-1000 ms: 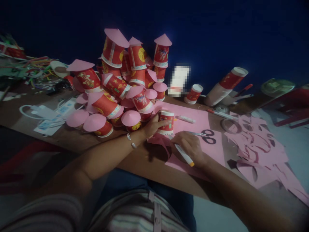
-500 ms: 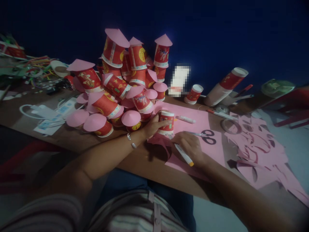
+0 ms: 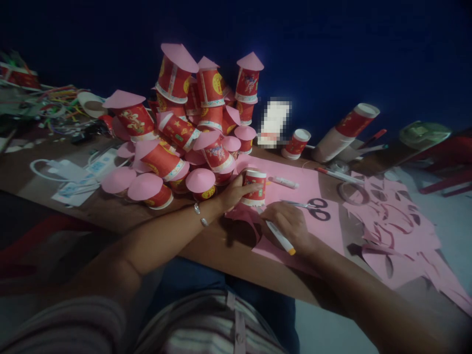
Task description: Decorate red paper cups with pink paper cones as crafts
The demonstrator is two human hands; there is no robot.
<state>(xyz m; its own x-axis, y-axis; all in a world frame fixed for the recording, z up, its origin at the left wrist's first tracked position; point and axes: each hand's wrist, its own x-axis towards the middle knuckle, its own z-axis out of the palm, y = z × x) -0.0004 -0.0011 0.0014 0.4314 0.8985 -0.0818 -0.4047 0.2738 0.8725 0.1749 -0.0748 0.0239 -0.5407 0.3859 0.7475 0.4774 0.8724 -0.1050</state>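
Observation:
My left hand (image 3: 236, 191) is wrapped round a red paper cup (image 3: 255, 189) that stands rim-down on pink paper (image 3: 298, 170). In my right hand (image 3: 286, 219) is a white marker (image 3: 280, 237) with a yellow end pointing back toward me. The marker's tip is hidden by my fingers, close to the bottom of the cup. Scissors with black handles (image 3: 319, 210) lie on the paper just past my right hand. A capped-looking white marker (image 3: 283, 182) rests behind the cup.
Red cups with pink cone roofs (image 3: 175, 73) are piled at the left. Behind stand a single cup (image 3: 295, 143) and a tall stack of cups (image 3: 346, 132). Tape (image 3: 353, 193) and cut pink scraps (image 3: 398, 226) lie at right, a power strip (image 3: 86, 177) at left.
My right hand has shifted very slightly with the marker beside the cup. My left hand keeps its hold, and the rest looks the same.

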